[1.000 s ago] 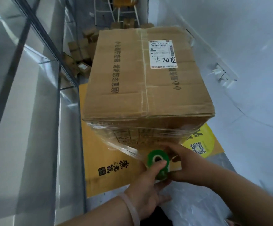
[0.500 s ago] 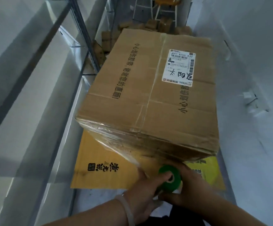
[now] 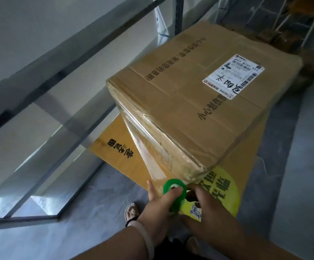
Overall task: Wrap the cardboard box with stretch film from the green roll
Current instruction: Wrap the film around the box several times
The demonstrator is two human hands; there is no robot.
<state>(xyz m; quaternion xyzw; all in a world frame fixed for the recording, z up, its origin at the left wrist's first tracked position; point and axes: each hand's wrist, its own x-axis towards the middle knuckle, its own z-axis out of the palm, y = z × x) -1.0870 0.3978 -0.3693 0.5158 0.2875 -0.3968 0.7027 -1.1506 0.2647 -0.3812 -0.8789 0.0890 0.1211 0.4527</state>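
The big brown cardboard box (image 3: pixel 199 109) sits in the middle, on a flat orange cardboard sheet (image 3: pixel 114 147) that lies on the grey floor (image 3: pixel 96 212); its top is taped shut and has black writing on it.

Far left there is a glass railing (image 3: pixel 39 91) with a grey metal frame; the box's left corner is near it. The orange sheet sticks out from under the box on the near left side and has black letters printed on it. Clear stretch film (image 3: pixel 141 147) covers the box's near side and runs from the box's left edge down to the hands, pulled tight and shiny. A foot in a sandal (image 3: pixel 131 212) stands on the floor below the sheet.

The left hand (image 3: pixel 161 209), with a white band (image 3: pixel 146 239) on its wrist, has its grip on the small green roll (image 3: pixel 175 192); the thumb lies over the hole in the roll's end and one finger points straight up beside the film. The roll is just below the box's near bottom corner. The right hand (image 3: pixel 205 212) has its grip closed on the roll's other side, thumb and fingers curled in; how its fingers sit under the roll is hidden. Under that hand is a yellow-green round patch (image 3: pixel 225 188) with a square code. On the box top, far right, is a white shipping label (image 3: pixel 233 76).
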